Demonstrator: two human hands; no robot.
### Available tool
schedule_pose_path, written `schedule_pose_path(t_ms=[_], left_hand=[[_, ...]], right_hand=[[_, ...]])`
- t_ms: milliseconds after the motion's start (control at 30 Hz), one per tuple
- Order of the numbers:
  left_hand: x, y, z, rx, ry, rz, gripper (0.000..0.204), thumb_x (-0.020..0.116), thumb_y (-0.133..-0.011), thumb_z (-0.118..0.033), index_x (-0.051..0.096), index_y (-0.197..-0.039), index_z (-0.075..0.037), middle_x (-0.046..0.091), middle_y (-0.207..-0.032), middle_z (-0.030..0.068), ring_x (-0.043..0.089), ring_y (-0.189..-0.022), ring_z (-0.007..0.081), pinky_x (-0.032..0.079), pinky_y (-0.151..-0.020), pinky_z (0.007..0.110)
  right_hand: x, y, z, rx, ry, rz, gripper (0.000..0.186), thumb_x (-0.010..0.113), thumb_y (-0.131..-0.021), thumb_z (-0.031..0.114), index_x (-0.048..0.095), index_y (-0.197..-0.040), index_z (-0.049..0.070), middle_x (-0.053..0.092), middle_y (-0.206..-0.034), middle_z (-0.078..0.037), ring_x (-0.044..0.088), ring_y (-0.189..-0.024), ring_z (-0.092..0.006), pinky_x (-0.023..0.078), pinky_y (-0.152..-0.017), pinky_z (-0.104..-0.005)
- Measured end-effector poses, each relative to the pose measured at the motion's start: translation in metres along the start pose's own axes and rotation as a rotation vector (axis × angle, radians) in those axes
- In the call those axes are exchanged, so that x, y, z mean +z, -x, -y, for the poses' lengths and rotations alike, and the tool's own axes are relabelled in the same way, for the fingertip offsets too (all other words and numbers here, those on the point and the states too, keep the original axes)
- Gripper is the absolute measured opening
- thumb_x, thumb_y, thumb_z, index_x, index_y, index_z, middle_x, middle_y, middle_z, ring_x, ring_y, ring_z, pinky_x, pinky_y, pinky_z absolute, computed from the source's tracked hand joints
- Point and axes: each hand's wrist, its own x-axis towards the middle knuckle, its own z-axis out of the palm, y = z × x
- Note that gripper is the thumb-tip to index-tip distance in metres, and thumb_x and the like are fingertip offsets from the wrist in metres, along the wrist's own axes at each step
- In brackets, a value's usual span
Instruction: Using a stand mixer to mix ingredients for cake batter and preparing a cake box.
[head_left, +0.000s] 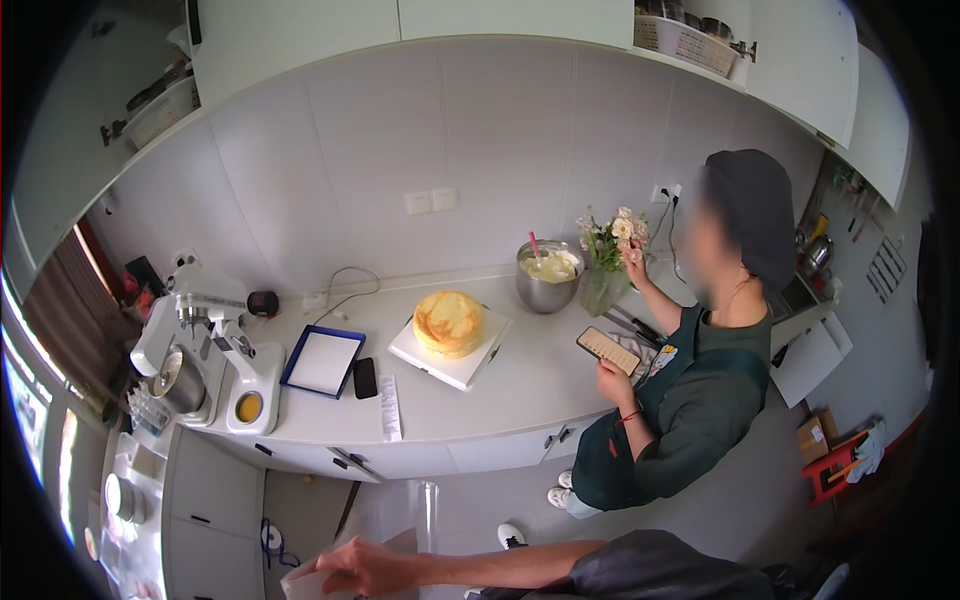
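My right hand (372,568) reaches across the lower edge from the right, its fingers closed on a pale, see-through plastic piece (303,578). A clear plastic sheet or box wall (425,505) stands just beyond the hand; whether the two are one thing I cannot tell. My left hand is out of sight. On the counter, a round golden-topped cake (448,323) rests on a white square board (467,373). Behind it to the right, a steel bowl (545,292) holds pale cream (553,266) and a pink-handled spatula (534,243).
At right, a co-worker (690,390) holds a phone (608,350) and touches flowers (622,230) in a clear vase. Stand mixers (185,340), a blue-rimmed tray (323,360), a black phone (365,378) and a paper slip (390,408) occupy the counter's left. Cabinets (510,20) hang above.
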Motion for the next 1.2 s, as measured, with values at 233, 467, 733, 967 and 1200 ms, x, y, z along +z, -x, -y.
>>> schedule_pose_path(t_ms=[233,467,733,967,1200], left_hand=[[0.011,-0.007,-0.003,0.27,-0.108,-0.024,0.033,0.081,-0.085,-0.024,0.069,-0.105,-0.001,0.072,-0.088,0.0213,0.071,-0.077,0.0369,0.055,-0.068,0.043],[-0.011,-0.01,0.063,-0.099,0.375,-0.181,0.036,0.063,-0.101,-0.024,0.069,-0.114,0.009,0.073,-0.103,0.0069,0.064,-0.092,0.0125,0.051,-0.08,0.026],[0.014,-0.043,0.094,-0.687,1.42,0.008,0.034,0.058,-0.102,-0.026,0.063,-0.12,0.002,0.068,-0.104,0.0087,0.064,-0.091,0.0172,0.05,-0.084,0.03],[0.004,-0.025,0.055,-0.364,1.22,-0.103,0.045,0.065,-0.086,-0.001,0.057,-0.129,0.001,0.066,-0.113,0.0104,0.066,-0.097,0.0213,0.054,-0.085,0.034],[0.009,-0.016,0.152,-0.263,1.391,0.382,0.058,0.064,-0.097,-0.025,0.046,-0.141,0.006,0.057,-0.136,0.0201,0.056,-0.123,0.0317,0.046,-0.106,0.045]], right_hand=[[-0.008,0.016,-0.016,0.072,0.04,-0.153,0.017,0.07,-0.09,0.007,0.069,-0.106,0.004,0.075,-0.09,-0.014,0.073,-0.083,-0.0312,0.055,-0.071,-0.0372],[-0.044,0.05,0.007,0.174,0.155,-0.292,0.012,0.079,-0.083,0.008,0.076,-0.093,0.004,0.075,-0.081,-0.009,0.069,-0.066,-0.0168,0.051,-0.062,-0.0294],[-0.049,0.095,0.0,0.218,-0.016,-0.205,0.015,0.082,-0.08,0.009,0.077,-0.09,0.0,0.073,-0.073,-0.008,0.062,-0.057,-0.0133,0.04,-0.052,-0.0265],[-0.047,0.1,-0.003,0.5,-0.187,-0.285,0.043,0.06,-0.102,0.042,0.071,-0.118,0.003,0.066,-0.085,0.003,0.052,-0.082,-0.0081,0.041,-0.078,-0.0256],[-0.044,0.078,-0.003,0.4,0.003,-0.267,0.033,0.074,-0.095,0.024,0.063,-0.116,0.001,0.065,-0.079,-0.004,0.051,-0.068,-0.0104,0.043,-0.062,-0.0302]])
